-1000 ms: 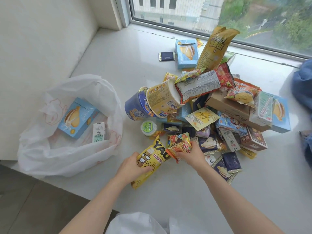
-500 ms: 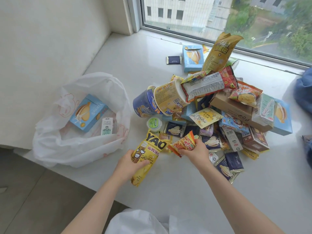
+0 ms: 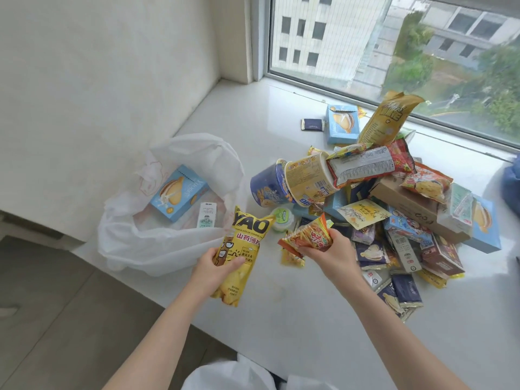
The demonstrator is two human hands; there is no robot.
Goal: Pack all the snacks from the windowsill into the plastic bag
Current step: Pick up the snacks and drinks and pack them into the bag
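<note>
My left hand (image 3: 215,273) grips a tall yellow "YAO" chip bag (image 3: 244,250), lifted off the white windowsill (image 3: 295,302) just right of the white plastic bag (image 3: 157,243). The bag lies open at the sill's left end with a blue snack box (image 3: 180,192) and a small white carton (image 3: 207,215) inside. My right hand (image 3: 336,256) holds a small orange-red snack packet (image 3: 308,236) above the sill, at the near edge of the snack pile (image 3: 394,209). A small yellow packet (image 3: 292,258) lies below it.
The pile holds two tipped cup containers (image 3: 289,181), boxes, and several packets. A blue box (image 3: 342,123) and a dark packet (image 3: 311,124) sit near the window. The wall rises on the left. The floor drops off below the sill's front edge.
Both hands have lifted their packets off the sill and carried them left toward the plastic bag. The view has shifted, with the pile now further right.
</note>
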